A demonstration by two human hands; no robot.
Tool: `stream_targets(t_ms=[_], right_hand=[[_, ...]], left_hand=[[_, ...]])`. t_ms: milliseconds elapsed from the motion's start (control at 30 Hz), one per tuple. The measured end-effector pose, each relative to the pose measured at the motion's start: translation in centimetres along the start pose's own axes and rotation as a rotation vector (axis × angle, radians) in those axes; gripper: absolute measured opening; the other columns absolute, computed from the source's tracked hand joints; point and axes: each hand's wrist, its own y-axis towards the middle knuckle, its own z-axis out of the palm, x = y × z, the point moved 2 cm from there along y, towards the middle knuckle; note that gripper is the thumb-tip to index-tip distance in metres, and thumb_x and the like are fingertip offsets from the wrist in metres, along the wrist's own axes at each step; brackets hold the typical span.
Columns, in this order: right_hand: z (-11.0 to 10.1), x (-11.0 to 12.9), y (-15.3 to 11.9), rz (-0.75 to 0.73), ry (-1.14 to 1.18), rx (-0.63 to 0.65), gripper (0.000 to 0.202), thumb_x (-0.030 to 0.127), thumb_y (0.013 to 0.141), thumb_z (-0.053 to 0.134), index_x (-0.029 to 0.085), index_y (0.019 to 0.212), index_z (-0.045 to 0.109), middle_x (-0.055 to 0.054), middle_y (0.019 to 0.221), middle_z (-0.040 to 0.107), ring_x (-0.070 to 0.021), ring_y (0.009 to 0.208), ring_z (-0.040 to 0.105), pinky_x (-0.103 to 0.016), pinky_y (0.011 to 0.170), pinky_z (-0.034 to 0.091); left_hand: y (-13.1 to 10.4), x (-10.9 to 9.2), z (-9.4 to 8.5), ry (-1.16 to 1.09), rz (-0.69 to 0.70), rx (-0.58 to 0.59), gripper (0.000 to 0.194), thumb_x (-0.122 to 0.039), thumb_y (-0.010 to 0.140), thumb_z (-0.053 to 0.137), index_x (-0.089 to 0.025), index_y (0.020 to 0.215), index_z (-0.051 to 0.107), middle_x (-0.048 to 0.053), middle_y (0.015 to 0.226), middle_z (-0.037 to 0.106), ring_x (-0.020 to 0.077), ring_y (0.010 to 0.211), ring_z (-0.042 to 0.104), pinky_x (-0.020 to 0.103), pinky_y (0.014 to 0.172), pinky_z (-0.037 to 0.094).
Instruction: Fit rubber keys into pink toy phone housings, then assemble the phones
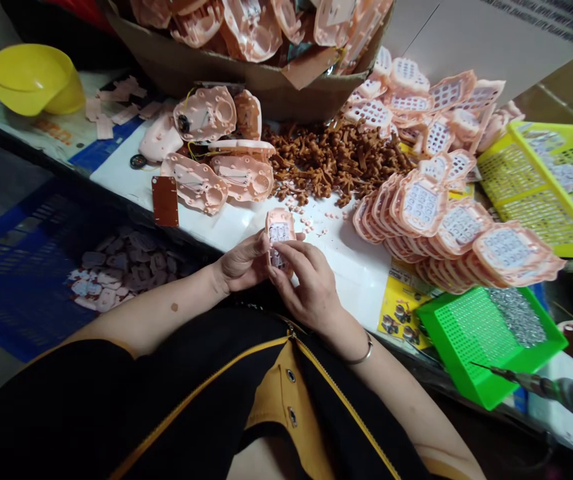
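A pink plastic shell [280, 217] with a pale, patterned insert [279, 233] is held upright over the table's front edge. Around its left side and back wraps my left hand [246, 262]. My right hand [309, 279] is at the shell's lower right, thumb and fingertips pressed onto the insert; any small part between them is too small to tell. Just beyond my hands, tiny pink bits [316, 227] are scattered on the white table top [246, 227]. A heap of brown pieces [331, 157] lies behind them.
Stacked pink shells [421, 207] stand to the right, with a green basket of screws [476, 333] and a screwdriver [541, 385] nearer. Wired shells [206, 113] and a brown plate [165, 200] lie left. A cardboard box [246, 83] stands behind; a blue crate [16, 267] sits lower left.
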Motion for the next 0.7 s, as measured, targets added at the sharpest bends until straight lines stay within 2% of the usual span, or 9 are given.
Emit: stream_targets(t_ms=[133,333,500,633,700], right_hand=[[-0.3,0.7,0.3,0.05,0.1,0.011,0.032,0.024,0.093,0.057,0.019,0.124,0.057,-0.014,0.111,0.068,-0.0213,0.102,0.066,-0.037,0.085,0.057],[-0.3,0.0,-0.2,0.024,-0.017,0.033,0.032,0.029,0.093,0.058,0.016,0.123,0.059,-0.017,0.122,0.067,-0.0241,0.116,0.062,-0.043,0.098,0.051],[-0.1,-1.1,-1.2,-0.119,-0.072,0.215,0.051,0.044,0.095,0.054,0.015,0.137,0.053,-0.019,0.136,0.061,-0.0255,0.132,0.054,-0.047,0.108,0.044],[0.1,-1.7,-1.7,-0.169,-0.182,0.267,0.065,0.055,0.094,0.052,0.013,0.143,0.047,-0.02,0.143,0.055,-0.0264,0.138,0.049,-0.049,0.114,0.04],[0.3,-1.7,-2.1,-0.19,-0.243,0.264,0.064,0.052,0.093,0.054,0.014,0.144,0.047,-0.02,0.145,0.053,-0.0268,0.139,0.047,-0.05,0.115,0.038]], left_hand=[[-0.2,0.1,-0.2,0.019,0.002,-0.011,0.08,-0.055,0.058,0.087,-0.015,0.124,0.063,0.015,0.118,0.07,0.0307,0.114,0.065,0.035,0.086,0.055],[-0.4,0.2,-0.4,0.022,0.001,0.023,0.069,-0.058,0.059,0.085,-0.016,0.111,0.069,0.01,0.104,0.073,0.0243,0.094,0.071,0.029,0.073,0.055],[-0.6,0.1,-0.4,-0.042,-0.075,0.105,0.07,-0.06,0.061,0.083,-0.015,0.114,0.068,0.014,0.115,0.071,0.0301,0.118,0.063,0.037,0.094,0.052],[-0.4,0.0,-0.4,-0.098,-0.052,0.077,0.062,-0.055,0.066,0.082,-0.015,0.111,0.067,0.011,0.11,0.073,0.0281,0.114,0.066,0.036,0.096,0.051],[-0.3,0.1,-0.5,-0.1,-0.055,0.056,0.062,-0.058,0.07,0.078,-0.015,0.114,0.066,0.012,0.11,0.073,0.0286,0.115,0.066,0.037,0.096,0.051]])
